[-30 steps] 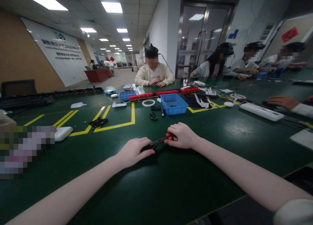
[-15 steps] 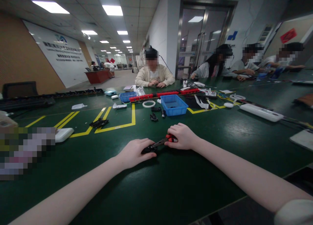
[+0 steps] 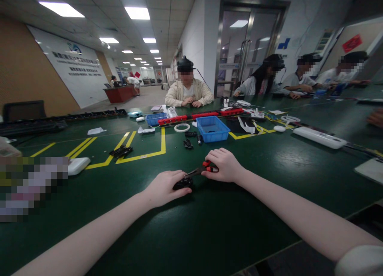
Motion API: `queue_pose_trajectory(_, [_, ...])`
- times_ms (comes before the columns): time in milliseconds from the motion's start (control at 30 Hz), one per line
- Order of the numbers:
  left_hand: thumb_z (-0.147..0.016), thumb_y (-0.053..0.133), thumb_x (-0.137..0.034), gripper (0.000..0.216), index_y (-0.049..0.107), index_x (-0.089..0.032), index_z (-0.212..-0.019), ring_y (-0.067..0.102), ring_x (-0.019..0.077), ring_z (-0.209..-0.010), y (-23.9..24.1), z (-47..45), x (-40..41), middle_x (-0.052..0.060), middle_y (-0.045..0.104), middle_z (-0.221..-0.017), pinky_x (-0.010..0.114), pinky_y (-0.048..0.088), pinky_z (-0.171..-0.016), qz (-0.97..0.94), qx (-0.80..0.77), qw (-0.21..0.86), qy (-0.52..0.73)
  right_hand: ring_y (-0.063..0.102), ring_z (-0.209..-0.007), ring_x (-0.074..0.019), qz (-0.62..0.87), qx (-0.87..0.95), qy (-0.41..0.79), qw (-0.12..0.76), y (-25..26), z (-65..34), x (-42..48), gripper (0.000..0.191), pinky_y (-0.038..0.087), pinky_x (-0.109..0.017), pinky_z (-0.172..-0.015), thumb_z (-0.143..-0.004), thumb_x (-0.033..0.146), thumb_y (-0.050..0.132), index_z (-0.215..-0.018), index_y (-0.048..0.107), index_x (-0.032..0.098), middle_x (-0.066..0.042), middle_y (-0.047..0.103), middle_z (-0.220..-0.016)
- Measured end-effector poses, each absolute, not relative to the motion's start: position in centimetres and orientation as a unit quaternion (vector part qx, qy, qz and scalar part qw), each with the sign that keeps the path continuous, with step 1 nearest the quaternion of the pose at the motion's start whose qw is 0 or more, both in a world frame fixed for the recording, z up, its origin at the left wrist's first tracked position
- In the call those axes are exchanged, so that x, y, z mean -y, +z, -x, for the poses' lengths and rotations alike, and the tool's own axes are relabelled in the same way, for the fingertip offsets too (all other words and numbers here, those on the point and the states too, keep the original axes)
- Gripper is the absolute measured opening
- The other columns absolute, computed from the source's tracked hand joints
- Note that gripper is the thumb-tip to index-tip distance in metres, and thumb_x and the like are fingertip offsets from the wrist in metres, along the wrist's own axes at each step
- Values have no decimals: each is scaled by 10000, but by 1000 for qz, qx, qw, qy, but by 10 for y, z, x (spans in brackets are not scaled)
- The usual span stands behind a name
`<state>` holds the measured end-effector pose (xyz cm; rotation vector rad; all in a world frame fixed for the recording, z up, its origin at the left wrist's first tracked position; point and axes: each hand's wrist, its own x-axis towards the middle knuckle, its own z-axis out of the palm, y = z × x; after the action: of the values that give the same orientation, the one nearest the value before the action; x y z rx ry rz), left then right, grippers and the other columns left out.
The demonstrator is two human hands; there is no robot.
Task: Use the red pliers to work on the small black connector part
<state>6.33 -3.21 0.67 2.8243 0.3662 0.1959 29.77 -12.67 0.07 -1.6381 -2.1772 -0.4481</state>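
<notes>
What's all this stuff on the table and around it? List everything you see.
pliers: one, red handles, in the right hand, tips toward the black part
black part: one, black, under the left hand's fingers
blue bins: two, blue, beyond the hands
white ring: one, white, left of the nearer bin
red strips: a row, red, behind the bins
loose black pieces: several, black, on the yellow tape lines
white bar: one, white, far right
table: one, dark green
seated people: four, across the table
left hand: own, on the black part
right hand: own, gripping the pliers
</notes>
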Motion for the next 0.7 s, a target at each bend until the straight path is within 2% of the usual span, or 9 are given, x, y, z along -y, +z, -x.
queue_pose_trajectory(133, [-885,507,-465,302,570,-169,-881,563,159,-735,8,-64,32,24,602,-856,249,378,-619,-979,-125,144,66,556,-770,-202,579,776,-157,193,1,-298,127,398,332,-332,-691,-807,560,515,-839,590,170,-78,635,-830])
queue_pose_trajectory(367, [-882,513,-469,314,582,-204,-1035,574,158,-776,9,-63,32,10,614,-909,250,389,-655,-978,-120,156,64,547,-735,-182,559,798,-144,173,2,-297,127,434,337,-319,-686,-801,586,518,-826,606,162,-67,638,-815])
queue_pose_trajectory(700, [-892,499,-469,328,576,-203,-1068,575,165,-796,8,-62,32,16,618,-927,257,392,-672,-979,-118,156,61,525,-689,-171,568,798,-130,153,1,-295,127,437,329,-308,-647,-819,586,491,-782,583,161,-62,619,-766])
